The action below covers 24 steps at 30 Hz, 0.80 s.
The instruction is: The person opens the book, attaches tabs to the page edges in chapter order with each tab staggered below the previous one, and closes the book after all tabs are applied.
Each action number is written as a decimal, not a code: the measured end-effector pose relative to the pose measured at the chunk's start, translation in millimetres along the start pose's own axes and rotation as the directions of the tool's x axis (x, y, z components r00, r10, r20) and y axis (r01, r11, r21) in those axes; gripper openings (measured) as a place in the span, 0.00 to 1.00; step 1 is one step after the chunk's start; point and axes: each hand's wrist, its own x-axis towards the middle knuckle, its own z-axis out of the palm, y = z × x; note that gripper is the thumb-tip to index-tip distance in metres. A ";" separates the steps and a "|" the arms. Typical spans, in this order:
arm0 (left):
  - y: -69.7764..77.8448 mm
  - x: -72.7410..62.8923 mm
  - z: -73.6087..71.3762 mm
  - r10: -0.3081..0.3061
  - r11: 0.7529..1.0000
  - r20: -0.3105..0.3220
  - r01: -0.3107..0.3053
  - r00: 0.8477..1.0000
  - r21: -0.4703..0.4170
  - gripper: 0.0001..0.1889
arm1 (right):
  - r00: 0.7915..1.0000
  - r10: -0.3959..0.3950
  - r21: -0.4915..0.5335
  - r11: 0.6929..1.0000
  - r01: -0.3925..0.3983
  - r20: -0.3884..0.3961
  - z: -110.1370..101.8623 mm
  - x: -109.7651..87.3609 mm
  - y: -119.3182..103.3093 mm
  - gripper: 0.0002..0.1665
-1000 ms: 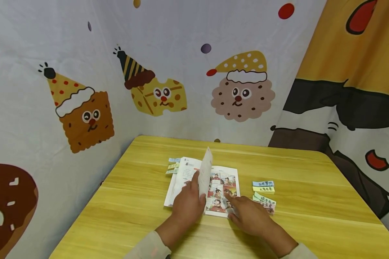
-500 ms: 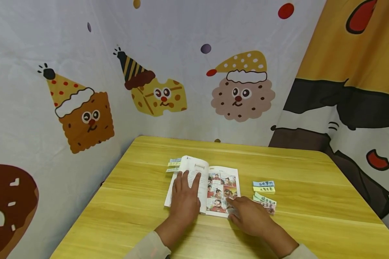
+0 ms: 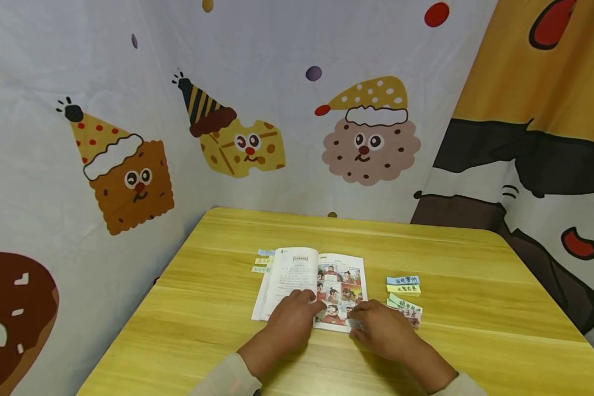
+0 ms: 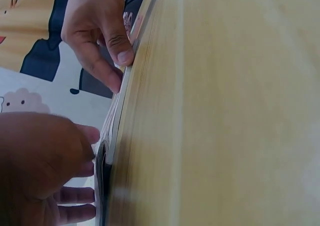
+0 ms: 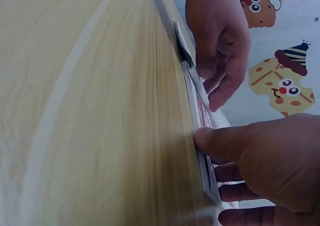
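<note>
An open book [image 3: 289, 272] lies flat on the wooden table, text on its left page and coloured comic panels [image 3: 330, 294] on its right page. My left hand [image 3: 293, 320] rests over the lower left page, its fingertips near the spine. At the lower right corner my right hand [image 3: 383, 328] touches the page with its fingertips. In the right wrist view, the thumb of that hand [image 5: 280, 161] sits at the book's bottom edge. Seen from the left wrist, the fingers of the left hand [image 4: 45, 161] are spread against the raised pages.
Blue, yellow and green paper tabs [image 3: 263, 261] stick out from the book's left side. Several handwritten paper strips [image 3: 402, 289] lie right of the book, partly behind the right hand. A cloth wall with cartoon prints [image 3: 297, 165] surrounds the table [image 3: 475, 286].
The left hand has turned a page over to the left, pressed it flat, then slid down toward the spine's lower end. The right hand has stayed at the lower right corner.
</note>
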 end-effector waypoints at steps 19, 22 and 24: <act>0.1 1.8 3.2 -0.020 1.000 0.050 0.021 0.999 -0.015 0.15 | 0.994 -0.088 -0.052 0.995 0.085 -0.060 -2.0 0.4 -1.5 0.11; -0.6 1.5 3.5 -0.020 1.000 0.063 0.021 0.998 -0.014 0.15 | 0.995 -0.057 -0.064 0.997 0.052 -0.082 -2.5 1.2 -3.0 0.20; -1.4 1.3 3.5 -0.016 1.000 0.065 0.016 0.998 -0.009 0.15 | 0.994 -0.047 -0.077 0.996 0.039 -0.099 -3.1 1.1 -3.4 0.17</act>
